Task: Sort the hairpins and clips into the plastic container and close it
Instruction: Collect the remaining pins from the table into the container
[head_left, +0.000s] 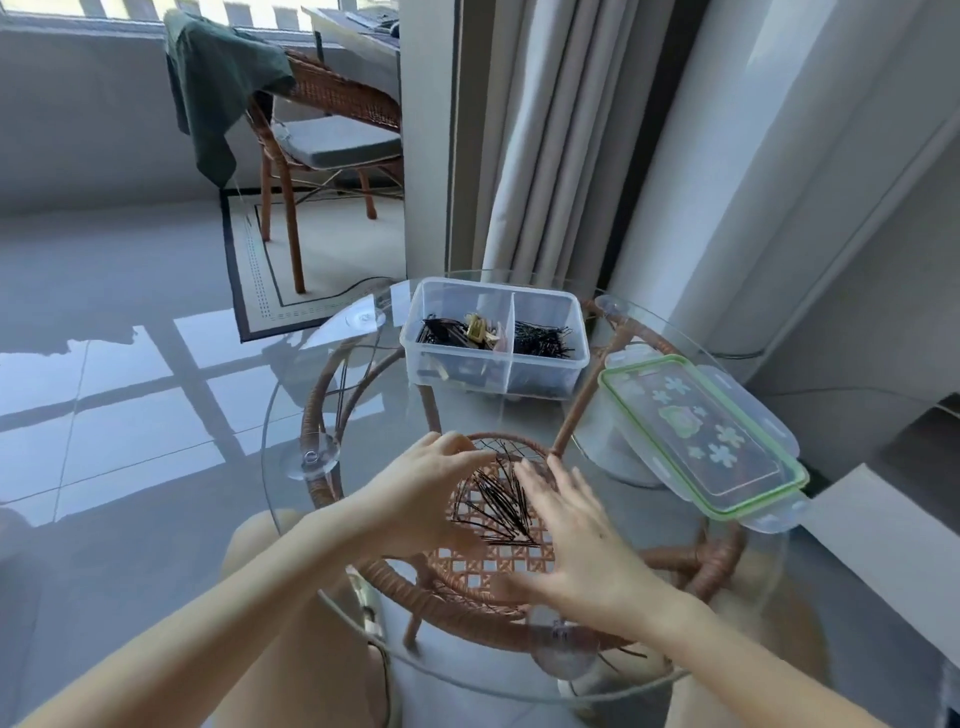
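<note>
Centrally, loose hairpins (498, 499) lie on the glass table (457, 410); left hand (431, 493) cups them at 9 o'clock, grip wide; right hand (582, 535) flat at 3, grip wide; container (493, 285) stands uncovered at 12, part-filled; lid (701, 436) at 2; chair (332, 119) beyond at 11.

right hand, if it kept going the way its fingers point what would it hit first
Probably the loose hairpins just ahead of the right hand's fingertips on the glass table; its height above them is unclear.
</note>
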